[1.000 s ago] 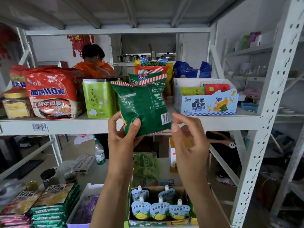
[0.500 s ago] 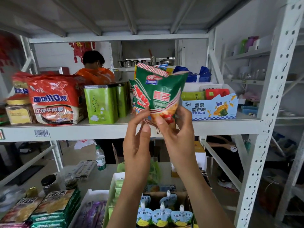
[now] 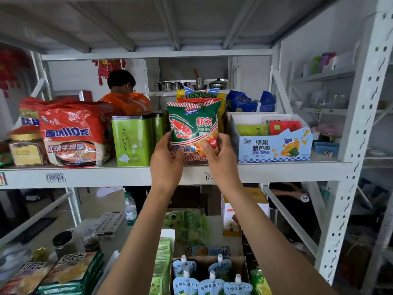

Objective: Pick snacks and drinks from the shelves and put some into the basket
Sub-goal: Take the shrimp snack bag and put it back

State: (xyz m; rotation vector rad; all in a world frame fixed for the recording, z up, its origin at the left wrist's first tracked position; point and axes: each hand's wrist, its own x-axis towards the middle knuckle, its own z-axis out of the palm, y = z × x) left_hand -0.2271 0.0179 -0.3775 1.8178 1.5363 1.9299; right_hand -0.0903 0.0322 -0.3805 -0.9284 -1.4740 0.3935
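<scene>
A green prawn-cracker bag [image 3: 193, 124] with a red shrimp picture stands upright, front facing me, on the white shelf [image 3: 106, 175], between the green tea tins [image 3: 133, 139] and the blue snack box [image 3: 274, 143]. My left hand [image 3: 167, 160] grips its lower left corner. My right hand [image 3: 221, 158] grips its lower right corner, thumb on the front. More snack bags [image 3: 200, 94] stand behind it. No basket is in view.
Red noodle packs [image 3: 72, 133] and a jar [image 3: 25, 147] sit at the shelf's left. Below are a box of drink pouches [image 3: 210, 277], green packets [image 3: 161, 265], a water bottle [image 3: 130, 211] and jars [image 3: 63, 241]. A person in orange [image 3: 125, 96] stands behind the shelf. A white upright [image 3: 353, 145] is at right.
The bag was turned from its back to its front, then moved forward and down onto the shelf. Both hands stayed on it and reached further out.
</scene>
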